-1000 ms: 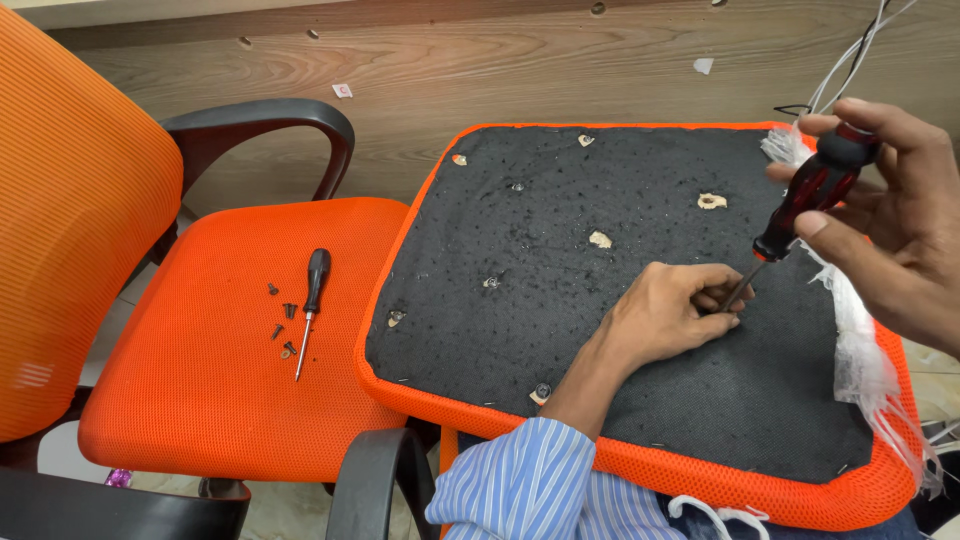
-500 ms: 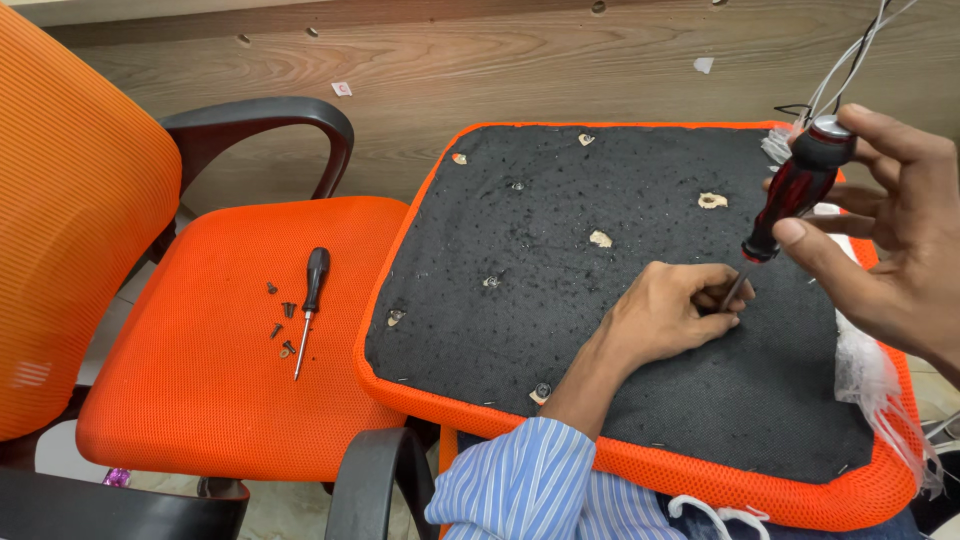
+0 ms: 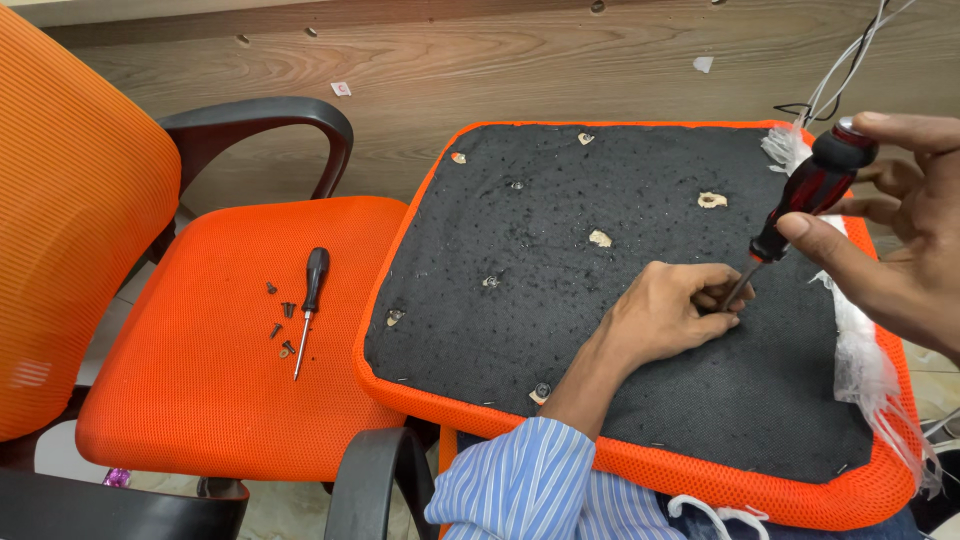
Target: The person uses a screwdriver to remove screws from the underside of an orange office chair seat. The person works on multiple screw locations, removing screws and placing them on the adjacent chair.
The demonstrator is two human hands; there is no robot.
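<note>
**Screwdriver set on the upturned seat**

The right hand (image 3: 900,240) has its grip closed around the red and black screwdriver (image 3: 805,205), tilted, tip down on the black underside of the orange seat pad (image 3: 600,300). The left hand (image 3: 665,315) lies flat there, its fingertips (image 3: 725,298) pinched at the tip. On the orange chair (image 3: 200,380) lie a second screwdriver (image 3: 310,300) and loose screws (image 3: 280,325).

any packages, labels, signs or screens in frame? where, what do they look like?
No packages, signs or screens.
Small sticker: on the wooden wall panel above the black armrest, squarish, white with a red mark.
Paper scrap: higher on the same panel, toward the right, white, irregular; too small to tell if it is a label.
</note>
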